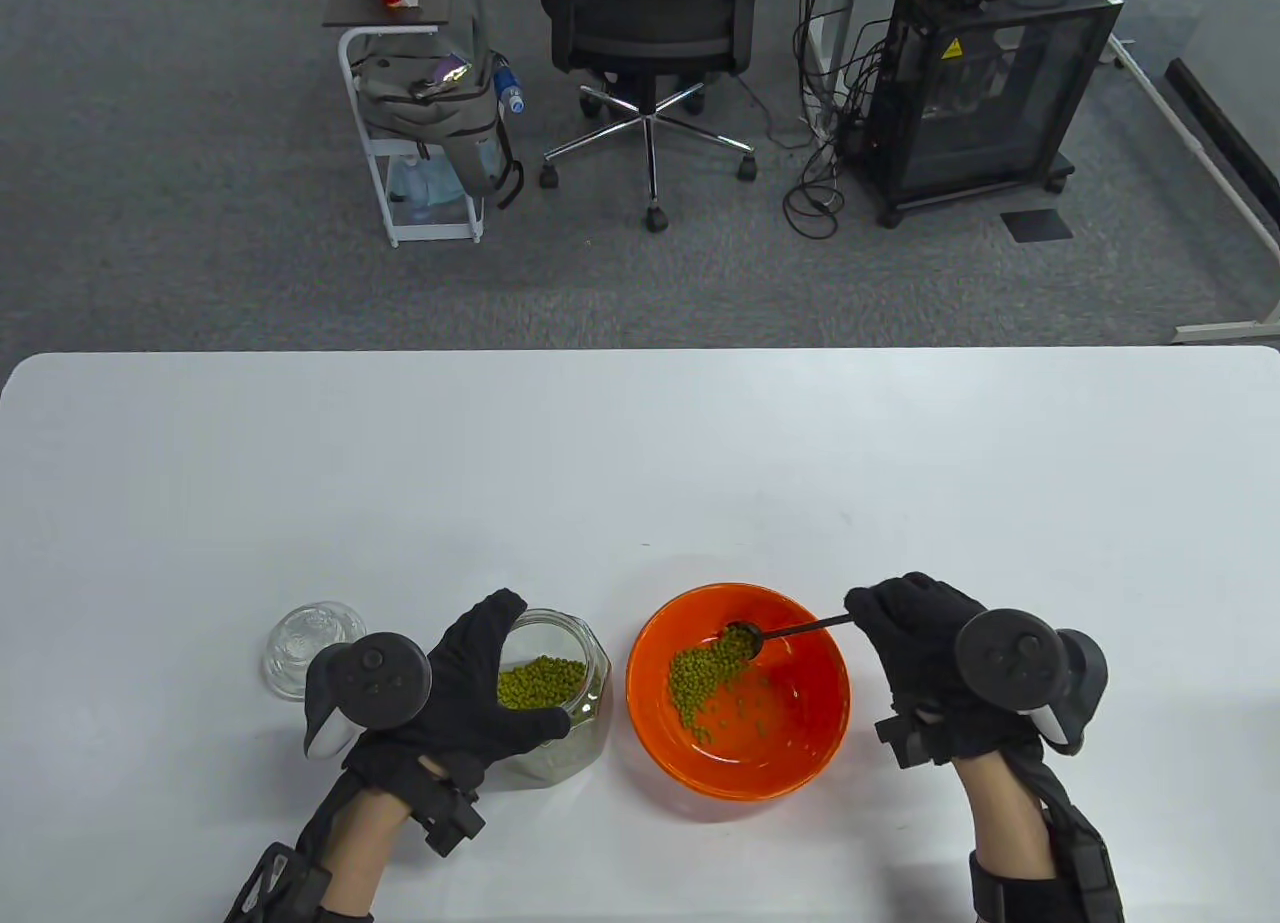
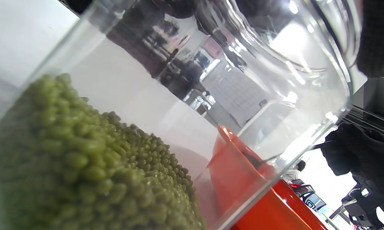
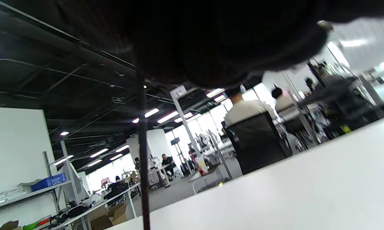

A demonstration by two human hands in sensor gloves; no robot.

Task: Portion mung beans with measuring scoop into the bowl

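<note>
one jar (image 1: 560, 693), one bowl (image 1: 800, 753), one scoop (image 1: 790, 631), one lid (image 1: 300, 648)

The white rounded tabletop (image 1: 640, 463) carries a clear glass jar (image 1: 570, 683) of green beans, an orange plastic bowl (image 1: 800, 753), and a clear glass lid (image 1: 300, 643).

No readable words, brand names or numbers in any view. One sign only: a yellow triangular warning sticker (image 1: 951, 48) on the upper front of the black cabinet (image 1: 985, 93) across the floor from the table; its symbol is too small to make out. Water bottle (image 1: 509, 87) in the backpack (image 1: 430, 103) side pocket has a blue label, print illegible. Buttons on the hand trackers show no legible marks. Wrist views: background signage and box markings blurred, nothing legible.
</note>
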